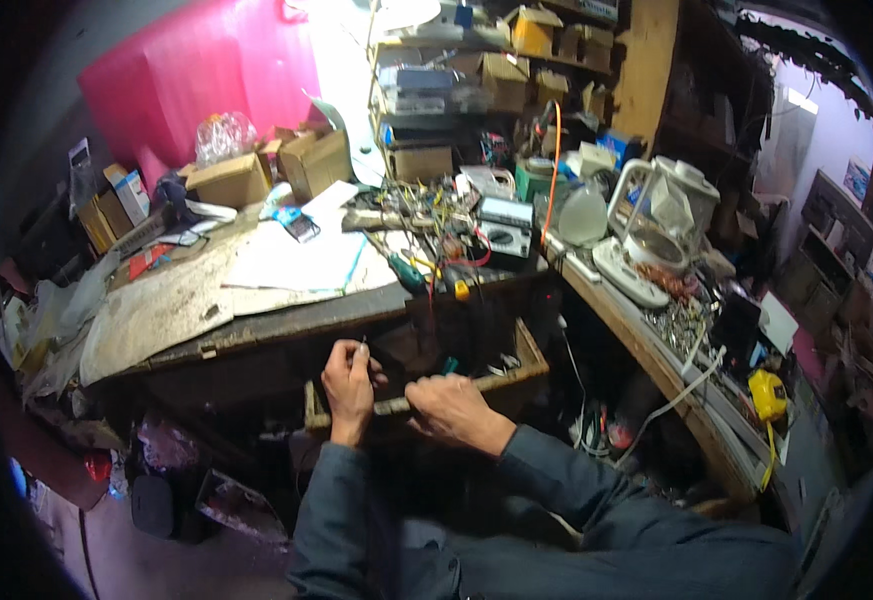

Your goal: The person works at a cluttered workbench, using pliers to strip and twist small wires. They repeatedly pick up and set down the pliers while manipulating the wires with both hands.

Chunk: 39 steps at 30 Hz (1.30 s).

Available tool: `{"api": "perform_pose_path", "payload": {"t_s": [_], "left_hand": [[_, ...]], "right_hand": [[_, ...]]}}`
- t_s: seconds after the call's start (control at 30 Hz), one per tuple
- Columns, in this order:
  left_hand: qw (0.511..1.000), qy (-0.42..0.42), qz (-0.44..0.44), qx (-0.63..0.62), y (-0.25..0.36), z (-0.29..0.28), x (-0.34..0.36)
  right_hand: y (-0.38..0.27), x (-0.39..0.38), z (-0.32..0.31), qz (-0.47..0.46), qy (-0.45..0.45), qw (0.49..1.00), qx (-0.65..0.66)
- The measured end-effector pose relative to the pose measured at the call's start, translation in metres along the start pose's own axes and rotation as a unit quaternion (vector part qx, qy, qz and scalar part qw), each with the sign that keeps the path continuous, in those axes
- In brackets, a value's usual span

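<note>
Right hand (pixel 453 408) curls over the front of the wooden drawer (pixel 512 379).

1. I can see a way low over the flat paper (pixel 276 262) and mat (pixel 151 315).
2. Tangled wires (pixel 416 205), a meter (pixel 506 240) and a screwdriver (pixel 406 272) block the bench's (pixel 306 312) right end.
3. The drawer (pixel 531 350) juts out below, its walls barring low sideways reaches.
4. Left hand (pixel 349 385) and right hand (pixel 456 408) crowd its front, a narrow gap between.
</note>
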<state>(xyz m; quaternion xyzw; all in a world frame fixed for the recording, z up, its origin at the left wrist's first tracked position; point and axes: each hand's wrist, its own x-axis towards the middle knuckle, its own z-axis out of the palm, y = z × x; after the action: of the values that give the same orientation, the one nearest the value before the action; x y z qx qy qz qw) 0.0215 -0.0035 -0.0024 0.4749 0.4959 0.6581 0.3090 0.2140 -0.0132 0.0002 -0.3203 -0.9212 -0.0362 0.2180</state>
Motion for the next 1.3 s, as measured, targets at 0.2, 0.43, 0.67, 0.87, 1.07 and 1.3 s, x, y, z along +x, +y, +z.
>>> {"api": "perform_pose_path", "payload": {"t_s": [0.2,0.43,0.67,0.87,1.07,1.3], "left_hand": [[0.982,-0.121,-0.084,0.117,0.011,-0.003,-0.001],[0.969,-0.143,0.004,0.204,-0.002,-0.050,-0.036],[0.997,0.013,-0.078,-0.014,0.011,-0.055,-0.052],[0.996,0.035,-0.076,-0.009,0.004,-0.055,-0.049],[0.994,0.039,-0.103,-0.027,0.009,-0.054,-0.049],[0.996,0.021,-0.084,-0.007,0.010,-0.054,-0.050]], "right_hand": [[-0.004,-0.003,0.012,0.032,0.022,0.999,-0.002],[-0.028,-0.040,-0.002,0.010,-0.003,1.000,0.027],[-0.013,-0.036,-0.024,0.030,-0.068,0.984,0.162],[0.100,-0.015,-0.039,0.187,-0.072,0.979,0.034],[0.100,-0.023,-0.028,0.222,-0.280,0.926,-0.119],[0.121,-0.035,-0.016,0.176,-0.300,0.936,-0.050]]}}
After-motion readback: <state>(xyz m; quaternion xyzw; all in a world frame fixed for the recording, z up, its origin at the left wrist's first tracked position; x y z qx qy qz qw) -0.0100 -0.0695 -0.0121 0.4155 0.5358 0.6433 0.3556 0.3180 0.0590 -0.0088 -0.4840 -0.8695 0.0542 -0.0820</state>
